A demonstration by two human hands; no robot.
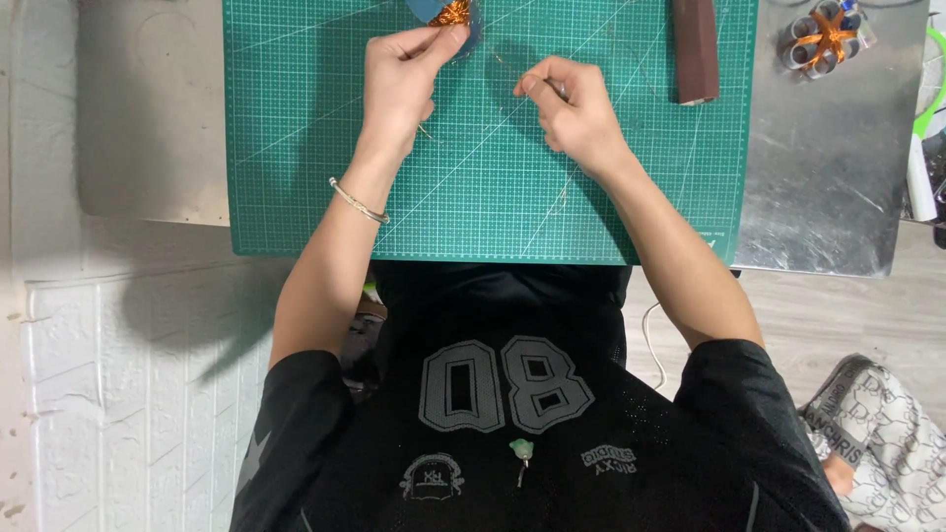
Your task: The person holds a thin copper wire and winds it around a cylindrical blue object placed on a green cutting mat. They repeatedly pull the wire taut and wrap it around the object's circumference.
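Observation:
My left hand [402, 77] pinches the edge of a small copper wire coil [453, 13] with a blue part, at the far edge of the green cutting mat [473, 207]. A thin metal bracelet [358, 202] circles that wrist. My right hand [574, 110] is closed, its thumb and forefinger pinching a thin wire [540, 83]. The wire stretches between the two hands, and a loose length [562, 197] trails over the mat below the right wrist.
A dark brown block [696, 49] lies on the mat's far right. A round part wound with copper wire [826, 37] sits on the metal table top [838, 177]. White and green items [922, 148] are at the right edge, and a patterned bag [877, 433] is on the floor.

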